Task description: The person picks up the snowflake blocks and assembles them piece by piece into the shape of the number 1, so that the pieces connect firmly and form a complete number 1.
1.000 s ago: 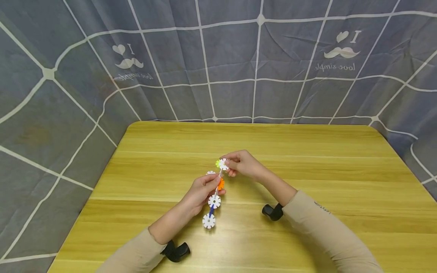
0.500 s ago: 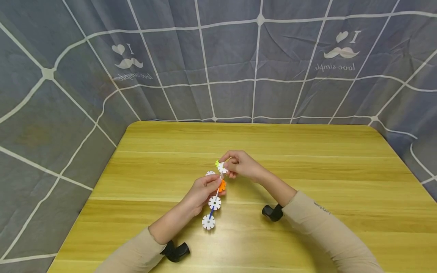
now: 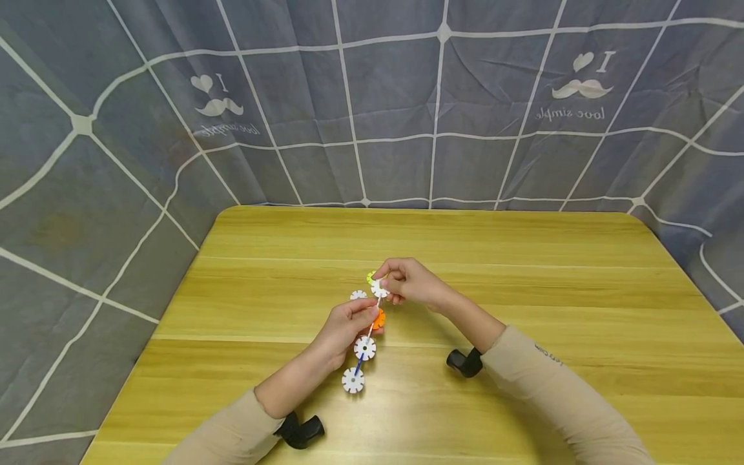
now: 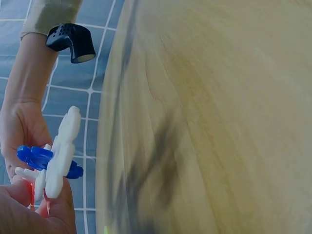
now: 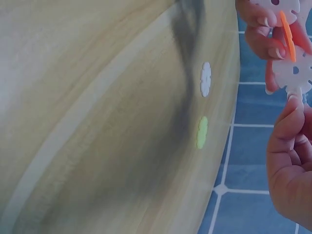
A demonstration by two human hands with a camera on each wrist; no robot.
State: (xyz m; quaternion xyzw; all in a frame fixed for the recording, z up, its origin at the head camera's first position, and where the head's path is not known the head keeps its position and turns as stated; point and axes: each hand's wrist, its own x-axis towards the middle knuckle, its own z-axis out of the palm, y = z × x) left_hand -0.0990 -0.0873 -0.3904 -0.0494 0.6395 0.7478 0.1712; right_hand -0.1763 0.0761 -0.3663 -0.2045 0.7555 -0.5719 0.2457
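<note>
A chain of slotted discs hangs between both hands. In the head view, my right hand (image 3: 411, 281) pinches its top white disc (image 3: 380, 289). My left hand (image 3: 343, 328) grips the middle, beside an orange disc (image 3: 379, 319). Lower down are a white disc (image 3: 365, 348), a blue disc (image 3: 358, 366) seen edge-on and another white disc (image 3: 352, 381). The left wrist view has my left hand (image 4: 29, 214) near the blue disc (image 4: 36, 157). In the right wrist view, my right hand (image 5: 290, 163) pinches a white disc below the orange disc (image 5: 288, 36).
On the wooden table (image 3: 261, 278) lie a loose white disc (image 5: 205, 79) and a yellow-green disc (image 5: 202, 132), just beyond the hands. Black curved fittings (image 3: 302, 433) sit at both wrists. A grey curtain with white lines (image 3: 395, 97) hangs behind the table.
The right hand's white disc has come slightly down, towards the left hand. The chain's lower end has shifted a little down and left. Both hands keep their hold.
</note>
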